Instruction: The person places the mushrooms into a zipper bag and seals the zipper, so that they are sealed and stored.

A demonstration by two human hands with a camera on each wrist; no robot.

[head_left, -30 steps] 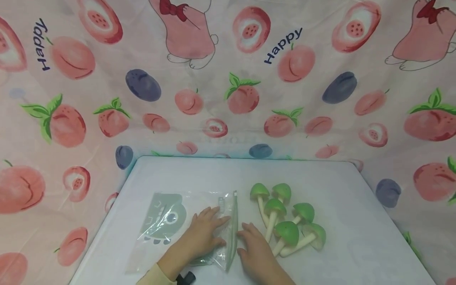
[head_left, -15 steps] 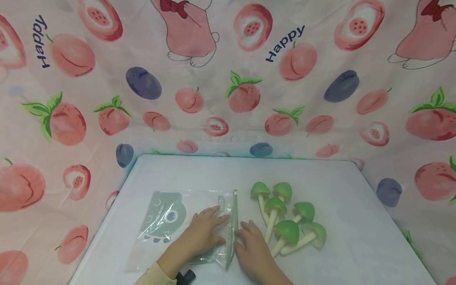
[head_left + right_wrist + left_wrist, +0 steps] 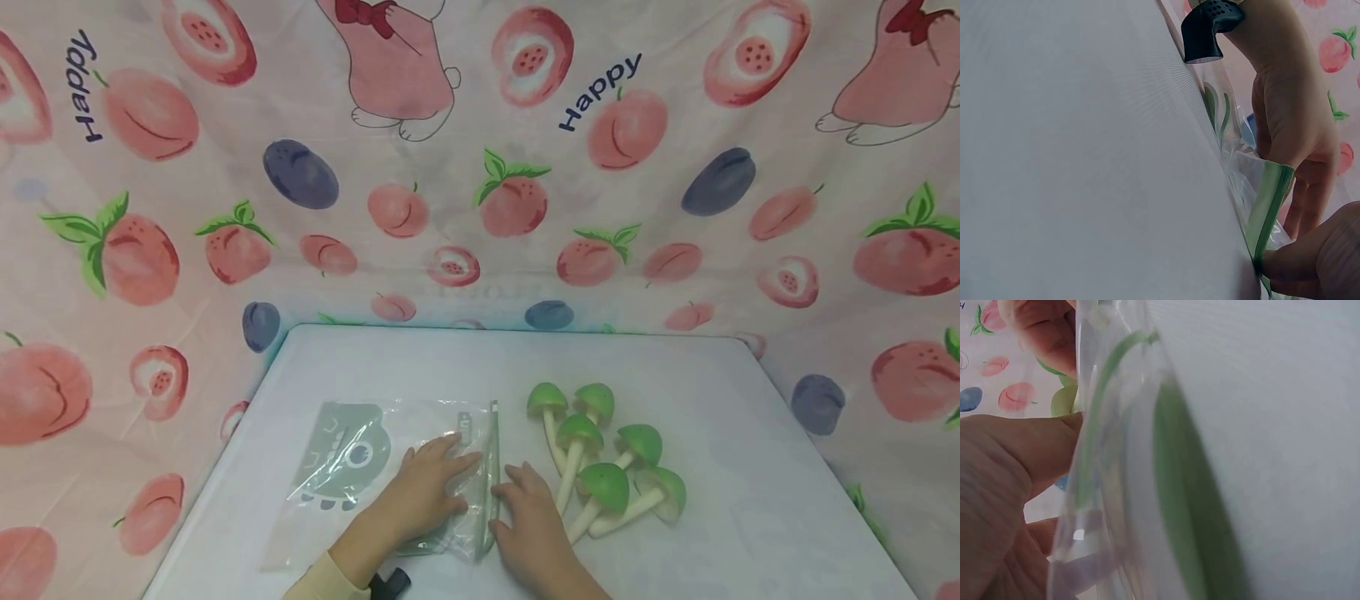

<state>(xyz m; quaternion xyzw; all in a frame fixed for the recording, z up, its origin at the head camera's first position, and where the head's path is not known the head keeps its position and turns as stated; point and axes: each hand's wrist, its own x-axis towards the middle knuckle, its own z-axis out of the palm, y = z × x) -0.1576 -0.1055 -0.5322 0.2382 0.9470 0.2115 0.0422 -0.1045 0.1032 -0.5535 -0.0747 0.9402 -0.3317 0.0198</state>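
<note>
A clear plastic zip bag [image 3: 341, 458] with a grey-green cartoon print lies flat in the head view. Its green-edged opening [image 3: 1272, 194] faces right. My left hand [image 3: 427, 492] rests on the bag near that end, fingers spread and fairly straight. On the other side of the opening, my right hand [image 3: 532, 529] is at the green edge. The right wrist view has its thumb [image 3: 1300, 256] and a finger close together on the edge, pinching it. Just beyond the right hand lie several toy mushrooms [image 3: 579, 432] with green caps and pale stems.
Everything lies on a white table [image 3: 735, 433], its far edge against a fruit-printed cloth [image 3: 465, 217]. A small black device [image 3: 392, 583] sits at my left wrist, by the bag's near side.
My right hand has shifted slightly left, from beside the bag's opening to its green edge. The left hand stays nearly in place on the bag. The mushrooms lie as before.
</note>
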